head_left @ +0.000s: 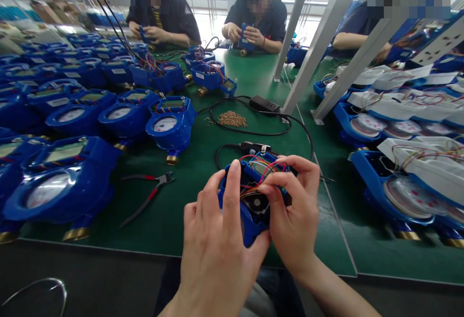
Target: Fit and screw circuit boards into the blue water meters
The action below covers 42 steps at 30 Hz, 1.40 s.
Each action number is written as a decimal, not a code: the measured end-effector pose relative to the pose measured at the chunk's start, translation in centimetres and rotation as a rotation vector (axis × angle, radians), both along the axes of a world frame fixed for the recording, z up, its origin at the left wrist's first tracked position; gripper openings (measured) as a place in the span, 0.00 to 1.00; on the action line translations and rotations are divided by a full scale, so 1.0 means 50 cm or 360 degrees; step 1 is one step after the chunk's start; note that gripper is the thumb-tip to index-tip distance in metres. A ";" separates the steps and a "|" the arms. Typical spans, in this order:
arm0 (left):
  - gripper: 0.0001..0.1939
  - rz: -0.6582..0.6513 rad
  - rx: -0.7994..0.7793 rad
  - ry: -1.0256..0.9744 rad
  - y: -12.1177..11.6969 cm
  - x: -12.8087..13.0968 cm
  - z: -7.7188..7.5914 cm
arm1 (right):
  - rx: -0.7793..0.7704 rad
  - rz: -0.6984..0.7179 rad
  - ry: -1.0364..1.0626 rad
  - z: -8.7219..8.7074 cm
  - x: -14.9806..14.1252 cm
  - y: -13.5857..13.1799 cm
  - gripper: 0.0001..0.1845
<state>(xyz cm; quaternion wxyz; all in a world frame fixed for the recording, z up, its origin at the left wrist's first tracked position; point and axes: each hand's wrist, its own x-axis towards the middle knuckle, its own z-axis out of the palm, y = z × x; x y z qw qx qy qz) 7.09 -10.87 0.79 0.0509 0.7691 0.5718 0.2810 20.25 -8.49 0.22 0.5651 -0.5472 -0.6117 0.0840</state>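
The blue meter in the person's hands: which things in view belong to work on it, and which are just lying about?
In hand:
blue meter, held by the left hand
coloured wires, at the right hand's fingertips

Lying about, untouched (possible use unclear):
pliers
pile of small brass-coloured pieces
black corded tool
black box

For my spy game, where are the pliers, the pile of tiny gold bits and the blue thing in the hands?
Pliers [151, 195]: head view, red part of the nearer handle.
Pile of tiny gold bits [232, 119]: head view, on its middle.
Blue thing [251, 227]: head view, lower part of its casing.
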 end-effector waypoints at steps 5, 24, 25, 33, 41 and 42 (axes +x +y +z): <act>0.42 0.0047 -0.0500 -0.0549 -0.003 -0.053 -0.004 | -0.0017 0.0301 0.0113 -0.012 0.015 0.052 0.09; 0.43 0.0010 -0.1057 -0.1398 0.043 -0.088 -0.055 | -0.0141 0.0786 0.0263 -0.032 0.070 0.142 0.13; 0.44 -0.0029 -0.1094 -0.1391 0.058 -0.097 -0.051 | -0.0154 0.0793 0.0298 -0.032 0.069 0.139 0.14; 0.36 -0.0230 -0.1245 -0.1482 0.115 -0.110 -0.054 | -0.0671 0.0539 0.0916 -0.051 0.037 0.084 0.19; 0.32 -0.0252 -0.1276 -0.2030 0.103 -0.087 -0.060 | -0.1272 0.0309 0.1183 -0.058 0.018 0.005 0.32; 0.32 -0.0246 -0.1273 -0.2043 0.103 -0.085 -0.060 | -0.1262 0.0282 0.1152 -0.059 0.017 0.004 0.33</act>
